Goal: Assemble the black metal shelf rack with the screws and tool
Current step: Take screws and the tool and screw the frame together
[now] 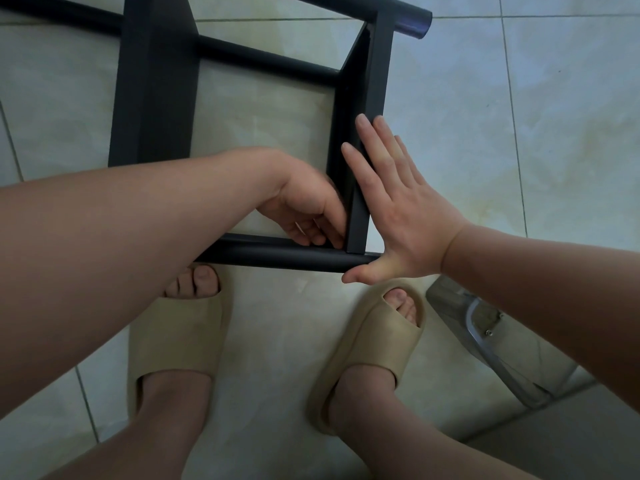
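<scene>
The black metal shelf rack (156,81) lies on the tiled floor in front of my feet, with flat panels crossing round tubes. My right hand (398,209) presses flat, fingers straight, against the outer face of the right flat panel (375,74). Its thumb rests by the end of the near round tube (277,258). My left hand (308,206) reaches inside the frame at the corner where that panel meets the near tube. Its fingers are curled at the joint; whatever they pinch is hidden. I see neither a screw nor a tool.
My two feet in beige slides (176,341) stand just behind the near tube. A clear plastic bag with small metal parts (485,337) lies on the floor at the right. A dark round tube end (415,24) juts out at the top right.
</scene>
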`<action>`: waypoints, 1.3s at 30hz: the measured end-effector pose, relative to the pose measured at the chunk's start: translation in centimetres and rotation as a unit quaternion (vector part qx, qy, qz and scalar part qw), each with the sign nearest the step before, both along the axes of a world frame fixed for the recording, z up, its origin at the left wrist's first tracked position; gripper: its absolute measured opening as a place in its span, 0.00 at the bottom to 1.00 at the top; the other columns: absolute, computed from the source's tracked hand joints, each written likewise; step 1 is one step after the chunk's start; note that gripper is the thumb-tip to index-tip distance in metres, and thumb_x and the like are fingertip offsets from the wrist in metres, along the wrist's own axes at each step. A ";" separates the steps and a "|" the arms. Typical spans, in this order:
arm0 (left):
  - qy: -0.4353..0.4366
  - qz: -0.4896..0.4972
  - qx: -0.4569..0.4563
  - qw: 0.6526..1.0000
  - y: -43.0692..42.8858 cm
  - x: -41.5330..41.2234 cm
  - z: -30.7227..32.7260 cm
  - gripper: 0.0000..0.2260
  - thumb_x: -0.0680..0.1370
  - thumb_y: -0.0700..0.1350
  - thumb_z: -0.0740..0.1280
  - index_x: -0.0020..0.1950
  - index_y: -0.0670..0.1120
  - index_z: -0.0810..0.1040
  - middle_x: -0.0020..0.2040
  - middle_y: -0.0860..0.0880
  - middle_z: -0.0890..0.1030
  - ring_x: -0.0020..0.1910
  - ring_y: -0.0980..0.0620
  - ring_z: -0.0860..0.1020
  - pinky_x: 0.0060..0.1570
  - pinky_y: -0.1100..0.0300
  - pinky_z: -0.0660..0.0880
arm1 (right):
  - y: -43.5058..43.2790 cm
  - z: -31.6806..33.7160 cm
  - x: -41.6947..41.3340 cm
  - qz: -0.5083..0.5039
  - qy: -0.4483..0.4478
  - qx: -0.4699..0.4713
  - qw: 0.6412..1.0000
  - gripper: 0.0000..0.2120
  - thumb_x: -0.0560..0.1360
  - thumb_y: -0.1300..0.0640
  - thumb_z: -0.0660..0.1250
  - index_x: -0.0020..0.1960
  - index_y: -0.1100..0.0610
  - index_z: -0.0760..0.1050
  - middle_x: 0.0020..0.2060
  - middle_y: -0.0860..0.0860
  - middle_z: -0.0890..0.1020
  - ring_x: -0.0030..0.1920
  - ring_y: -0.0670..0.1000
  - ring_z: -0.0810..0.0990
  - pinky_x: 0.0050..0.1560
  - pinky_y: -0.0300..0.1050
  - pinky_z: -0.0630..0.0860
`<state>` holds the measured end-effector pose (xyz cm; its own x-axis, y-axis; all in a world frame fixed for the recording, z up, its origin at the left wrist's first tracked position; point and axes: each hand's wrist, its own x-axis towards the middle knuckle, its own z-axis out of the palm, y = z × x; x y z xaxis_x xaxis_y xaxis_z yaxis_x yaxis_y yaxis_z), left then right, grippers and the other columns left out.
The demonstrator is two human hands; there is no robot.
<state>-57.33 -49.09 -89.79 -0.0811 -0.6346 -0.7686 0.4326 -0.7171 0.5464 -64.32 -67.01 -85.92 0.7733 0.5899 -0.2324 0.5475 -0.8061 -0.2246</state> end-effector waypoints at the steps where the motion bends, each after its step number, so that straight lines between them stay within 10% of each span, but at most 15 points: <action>1: -0.003 0.002 -0.003 1.000 0.0 -0.1 0.0 0.05 0.76 0.40 0.70 0.42 0.48 0.84 0.39 0.51 0.83 0.37 0.54 0.75 0.46 0.59 0.74 | 0.0 0.0 0.0 0.000 -0.001 0.001 1.000 0.65 0.66 0.19 0.60 0.81 0.68 0.49 0.80 0.69 0.47 0.80 0.69 0.43 0.79 0.68 0.48; 39: 0.006 -0.012 0.005 1.000 -0.1 -0.1 -0.1 0.06 0.76 0.40 0.70 0.41 0.48 0.84 0.36 0.52 0.82 0.35 0.54 0.74 0.44 0.60 0.73 | 0.0 0.0 0.0 -0.001 0.003 -0.002 1.000 0.65 0.65 0.19 0.60 0.81 0.68 0.49 0.80 0.69 0.47 0.80 0.69 0.42 0.79 0.67 0.48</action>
<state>-57.44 -49.20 -89.91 -0.1063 -0.6247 -0.7736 0.4220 -0.7328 0.5338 -64.31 -67.02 -85.89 0.7728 0.5875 -0.2401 0.5448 -0.8081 -0.2239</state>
